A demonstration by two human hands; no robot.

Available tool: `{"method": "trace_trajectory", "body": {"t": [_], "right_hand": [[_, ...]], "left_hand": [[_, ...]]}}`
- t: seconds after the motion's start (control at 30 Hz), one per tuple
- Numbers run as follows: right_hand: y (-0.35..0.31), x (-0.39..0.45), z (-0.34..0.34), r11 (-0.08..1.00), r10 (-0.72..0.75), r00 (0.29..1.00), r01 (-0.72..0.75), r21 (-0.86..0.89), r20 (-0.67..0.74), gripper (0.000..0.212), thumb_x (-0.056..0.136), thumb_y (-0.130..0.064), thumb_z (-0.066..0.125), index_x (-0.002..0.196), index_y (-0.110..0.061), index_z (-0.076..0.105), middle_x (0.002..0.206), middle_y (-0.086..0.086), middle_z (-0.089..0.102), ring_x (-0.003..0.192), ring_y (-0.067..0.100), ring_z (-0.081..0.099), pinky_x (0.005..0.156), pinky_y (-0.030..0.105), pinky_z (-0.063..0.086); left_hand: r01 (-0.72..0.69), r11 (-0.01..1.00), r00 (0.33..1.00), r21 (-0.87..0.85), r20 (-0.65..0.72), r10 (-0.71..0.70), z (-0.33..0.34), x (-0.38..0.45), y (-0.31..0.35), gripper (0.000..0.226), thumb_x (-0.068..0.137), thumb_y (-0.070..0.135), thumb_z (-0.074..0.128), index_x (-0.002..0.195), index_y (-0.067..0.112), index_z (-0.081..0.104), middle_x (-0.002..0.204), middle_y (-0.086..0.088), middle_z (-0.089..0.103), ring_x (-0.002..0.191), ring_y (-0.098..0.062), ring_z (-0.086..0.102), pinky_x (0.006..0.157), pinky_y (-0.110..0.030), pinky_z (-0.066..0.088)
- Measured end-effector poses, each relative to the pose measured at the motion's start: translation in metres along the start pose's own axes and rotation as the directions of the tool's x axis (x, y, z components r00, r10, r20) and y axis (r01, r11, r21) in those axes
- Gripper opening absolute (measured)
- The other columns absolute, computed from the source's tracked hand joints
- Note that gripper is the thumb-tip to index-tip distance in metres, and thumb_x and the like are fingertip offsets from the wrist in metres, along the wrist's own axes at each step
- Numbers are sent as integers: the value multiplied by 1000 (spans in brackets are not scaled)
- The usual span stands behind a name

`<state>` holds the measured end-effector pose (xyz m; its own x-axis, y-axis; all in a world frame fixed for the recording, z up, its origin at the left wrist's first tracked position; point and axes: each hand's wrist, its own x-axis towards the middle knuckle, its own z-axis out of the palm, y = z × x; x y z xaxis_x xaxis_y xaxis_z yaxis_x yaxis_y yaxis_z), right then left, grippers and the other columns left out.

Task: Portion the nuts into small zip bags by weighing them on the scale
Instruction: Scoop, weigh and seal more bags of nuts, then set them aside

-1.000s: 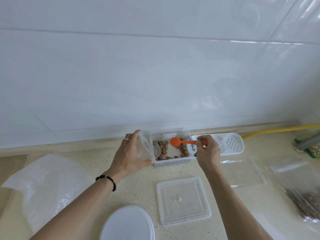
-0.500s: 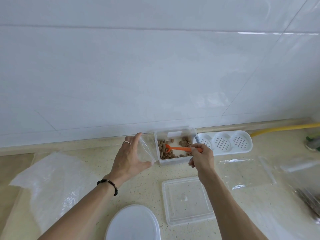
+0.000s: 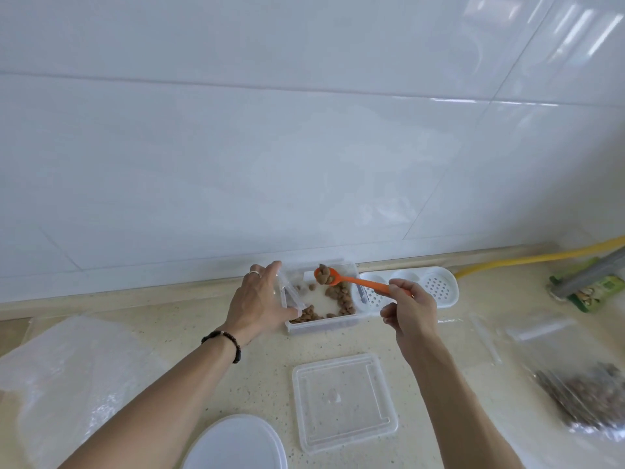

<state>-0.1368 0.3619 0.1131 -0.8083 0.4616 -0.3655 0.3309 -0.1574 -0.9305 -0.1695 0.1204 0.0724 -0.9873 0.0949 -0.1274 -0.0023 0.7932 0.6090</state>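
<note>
Several brown nuts (image 3: 324, 276) heaped in orange plastic spoon (image 3: 351, 281), pinched by right hand (image 3: 411, 311) fingers, handle pointing right. Just left: small clear zip bag (image 3: 287, 294), gripped open by left hand (image 3: 258, 301), beside clear rectangular plastic tub (image 3: 324, 324). No legible writing; scale unseen.

Orange spoon (image 3: 358, 281), brown nuts (image 3: 340, 296), pale speckled surface (image 3: 169, 336).
The container (image 3: 324, 324) and near lid (image 3: 343, 401) are clear; the round lid (image 3: 236, 445) is white, as is the perforated tray (image 3: 436, 289) at right. The wall tiles (image 3: 304, 130) are glossy white. A yellow hose (image 3: 541, 257) runs far right, beside a green packet (image 3: 605, 292). The left wrist wears a black beaded bracelet (image 3: 225, 340).
</note>
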Motion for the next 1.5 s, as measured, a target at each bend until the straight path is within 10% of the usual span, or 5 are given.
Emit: {"method": "trace_trajectory", "body": {"t": [0.37, 0.57, 0.87, 1.1, 1.5], "right_hand": [[-22, -38, 15, 811, -345, 837, 494, -313, 425, 13, 96, 2, 52, 93, -6, 62, 70, 1, 61, 48, 15, 57, 46, 21, 45], [-26, -30, 9, 736, -416, 802, 574, -359, 428, 19, 96, -3, 54, 88, -17, 64, 61, -2, 59, 56, 21, 58, 52, 31, 47], [-12, -5, 3, 842, -422, 897, 440, -312, 129, 15, 98, -8, 54, 92, -18, 63, 73, 7, 64, 50, 14, 57, 51, 27, 49], [35, 13, 7, 729, -272, 943, 332, -598, 192, 16, 98, -11, 49, 91, -19, 60, 82, -7, 62, 68, 29, 65, 66, 46, 56], [48, 2, 42, 931, -3, 990, 54, -360, 139, 14, 99, -6, 48, 103, -10, 61, 79, 10, 65, 47, 13, 56, 45, 24, 48]], "left_hand": [[-108, 972, 994, -209, 4, 111, 11, 0, 16, 101, 64, 41, 85, 147, 32, 27, 109, 14, 39, 106, -7, 44, 78, -20, 38], [-75, 979, 997, -192, -4, 76, 14, 3, 7, 110, 61, 52, 85, 148, 36, 20, 128, 0, 36, 115, -14, 43, 84, -26, 41], [-53, 981, 997, -188, -57, 43, 16, 3, -5, 110, 59, 54, 84, 146, 40, 19, 127, 0, 38, 109, -19, 51, 89, -39, 49], [-94, 985, 992, -144, -99, 81, 0, -12, -35, 109, 51, 55, 81, 143, 45, 22, 118, 8, 37, 101, -16, 53, 84, -37, 54], [-67, 994, 990, -86, -126, 56, -12, -24, -55, 111, 52, 62, 78, 145, 45, 19, 121, 7, 38, 111, -15, 49, 87, -38, 53]]}}
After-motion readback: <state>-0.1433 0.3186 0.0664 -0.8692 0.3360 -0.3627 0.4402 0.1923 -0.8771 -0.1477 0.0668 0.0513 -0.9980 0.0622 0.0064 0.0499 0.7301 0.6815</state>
